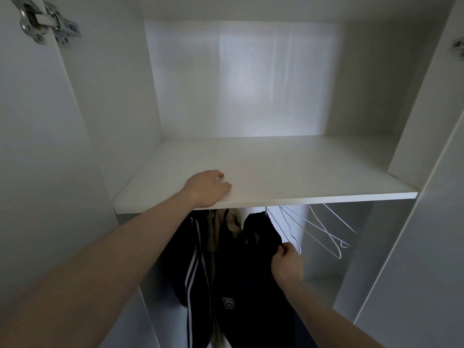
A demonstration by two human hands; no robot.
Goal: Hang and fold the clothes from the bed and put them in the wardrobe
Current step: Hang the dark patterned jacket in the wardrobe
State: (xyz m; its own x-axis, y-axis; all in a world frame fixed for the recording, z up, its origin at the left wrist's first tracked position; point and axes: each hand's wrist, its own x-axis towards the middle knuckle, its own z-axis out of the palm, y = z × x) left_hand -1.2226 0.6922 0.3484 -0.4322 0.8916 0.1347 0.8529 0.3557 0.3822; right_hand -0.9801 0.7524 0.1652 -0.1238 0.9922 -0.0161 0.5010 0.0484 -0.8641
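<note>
Head view: a person reaches with both bare arms into an open white wardrobe.
Left hand: the left hand rests on the front edge of the white shelf, fingers loosely bent on the board and holding nothing.
Right hand: the right hand, lower and to the right of the left one, pinches the right shoulder of a black garment between thumb and curled fingers.
Black garment: it hangs beneath the shelf, directly left of the right hand, with a small square patch low on its front.
Other clothes: left of it, below the left hand, hang a tan piece and a dark jacket with white stripes.
Hangers: bare white wire hangers dangle just beyond the right hand, up and to its right.
Hinge: a metal door hinge sits far above the left hand, at upper left.
</note>
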